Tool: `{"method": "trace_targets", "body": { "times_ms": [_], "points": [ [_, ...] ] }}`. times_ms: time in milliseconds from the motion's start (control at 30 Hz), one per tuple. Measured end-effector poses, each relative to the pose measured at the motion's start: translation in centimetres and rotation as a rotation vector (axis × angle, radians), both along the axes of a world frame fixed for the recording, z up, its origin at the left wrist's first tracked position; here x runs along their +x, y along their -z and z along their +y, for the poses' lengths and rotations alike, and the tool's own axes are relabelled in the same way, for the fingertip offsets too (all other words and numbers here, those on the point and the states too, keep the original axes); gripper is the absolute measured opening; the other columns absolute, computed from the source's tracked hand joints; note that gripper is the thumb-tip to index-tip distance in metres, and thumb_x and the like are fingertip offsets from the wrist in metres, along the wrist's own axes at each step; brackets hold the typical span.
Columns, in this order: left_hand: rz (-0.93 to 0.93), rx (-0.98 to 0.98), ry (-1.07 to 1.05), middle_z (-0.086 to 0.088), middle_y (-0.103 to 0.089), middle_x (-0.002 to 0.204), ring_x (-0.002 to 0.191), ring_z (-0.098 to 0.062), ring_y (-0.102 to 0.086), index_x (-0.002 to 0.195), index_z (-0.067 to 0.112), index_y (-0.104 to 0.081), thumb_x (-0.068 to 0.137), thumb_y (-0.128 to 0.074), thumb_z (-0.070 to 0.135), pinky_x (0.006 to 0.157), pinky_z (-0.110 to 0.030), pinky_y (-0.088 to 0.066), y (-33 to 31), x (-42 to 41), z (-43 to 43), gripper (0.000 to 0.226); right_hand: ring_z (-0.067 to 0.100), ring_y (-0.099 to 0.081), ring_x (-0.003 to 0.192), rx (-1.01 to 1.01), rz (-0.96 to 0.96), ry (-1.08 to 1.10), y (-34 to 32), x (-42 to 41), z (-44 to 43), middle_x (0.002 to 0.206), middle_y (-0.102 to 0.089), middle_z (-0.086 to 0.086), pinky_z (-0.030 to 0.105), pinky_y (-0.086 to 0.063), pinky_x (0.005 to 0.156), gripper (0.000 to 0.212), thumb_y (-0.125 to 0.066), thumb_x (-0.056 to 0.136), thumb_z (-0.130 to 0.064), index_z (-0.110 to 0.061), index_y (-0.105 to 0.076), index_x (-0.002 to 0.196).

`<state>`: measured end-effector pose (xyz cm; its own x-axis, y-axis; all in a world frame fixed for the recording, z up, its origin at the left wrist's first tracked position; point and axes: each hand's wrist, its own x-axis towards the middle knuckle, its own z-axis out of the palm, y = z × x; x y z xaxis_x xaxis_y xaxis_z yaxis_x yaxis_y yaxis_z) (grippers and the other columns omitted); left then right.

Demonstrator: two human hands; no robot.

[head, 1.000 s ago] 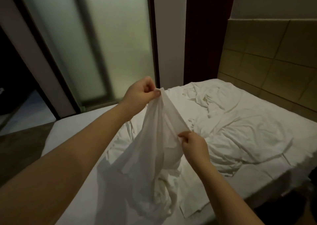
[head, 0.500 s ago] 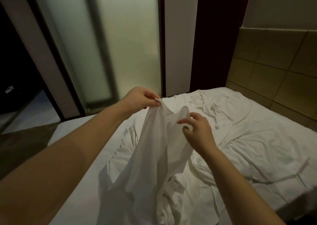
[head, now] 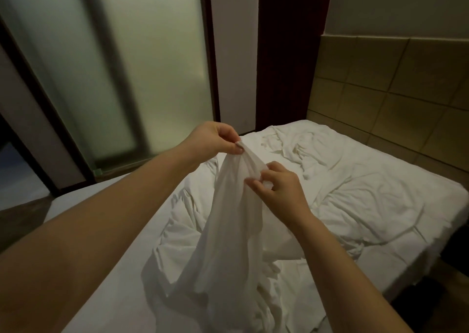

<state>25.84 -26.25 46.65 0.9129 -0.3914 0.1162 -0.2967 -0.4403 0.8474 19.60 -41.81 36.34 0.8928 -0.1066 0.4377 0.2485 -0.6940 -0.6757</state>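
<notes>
Over a rumpled white bed (head: 380, 200), the left hand (head: 213, 139) pinches a limp white fabric sheet (head: 233, 221) aloft by its corner while the right hand (head: 281, 193) pinches the edge just below, and would do best to slide along the hem, keeping it taut

Item one: my left hand (head: 215, 139), bare, with a short, rounded thumbnail (head: 238, 150) that has a dull sheen. Item two: my right hand (head: 281, 193), bare, with smooth knuckles. Items three and four: my left forearm (head: 114, 218) and right forearm (head: 337, 264), both bare and smooth from wrist to picture edge.
</notes>
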Motion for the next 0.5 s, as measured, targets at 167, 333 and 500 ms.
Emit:
{"method": "trace_targets", "body": {
  "times_ms": [167, 333, 500],
  "points": [
    [-0.003, -0.029, -0.012, -0.001, -0.06, 0.069, 0.057, 0.0, -0.054, 0.07, 0.016, -0.063, 0.078, -0.071, 0.004, 0.064, -0.019, -0.046, 1.1, 1.2, 1.2, 0.017, 0.018, -0.046, 0.065, 0.0, 0.032, 0.104, 1.1, -1.4, 0.6, 0.071, -0.05, 0.0, 0.033, -0.036, 0.061, 0.042, -0.062, 0.087, -0.039, -0.006, -0.053, 0.063],
    [-0.073, -0.069, 0.002, 0.001, -0.054, 0.068, 0.063, -0.007, -0.049, 0.068, 0.018, -0.055, 0.082, -0.066, 0.004, 0.056, -0.019, -0.04, 1.4, 1.4, 0.8, 0.023, 0.021, -0.047, 0.065, -0.119, 0.293, 0.104, 3.4, -2.1, 2.2, 0.067, -0.05, 0.004, 0.035, -0.039, 0.064, 0.045, -0.062, 0.087, -0.042, -0.015, -0.041, 0.056],
    [-0.075, -0.088, -0.002, -0.001, -0.055, 0.068, 0.064, -0.012, -0.051, 0.068, 0.017, -0.055, 0.084, -0.065, 0.005, 0.061, -0.025, -0.044, 1.6, 2.2, 1.6, 0.022, 0.022, -0.058, 0.071, -0.077, 0.502, 0.185, 7.3, -2.4, 1.1, 0.073, -0.06, 0.005, 0.034, -0.047, 0.069, 0.04, -0.06, 0.086, -0.045, -0.008, -0.062, 0.073]
  ]
}}
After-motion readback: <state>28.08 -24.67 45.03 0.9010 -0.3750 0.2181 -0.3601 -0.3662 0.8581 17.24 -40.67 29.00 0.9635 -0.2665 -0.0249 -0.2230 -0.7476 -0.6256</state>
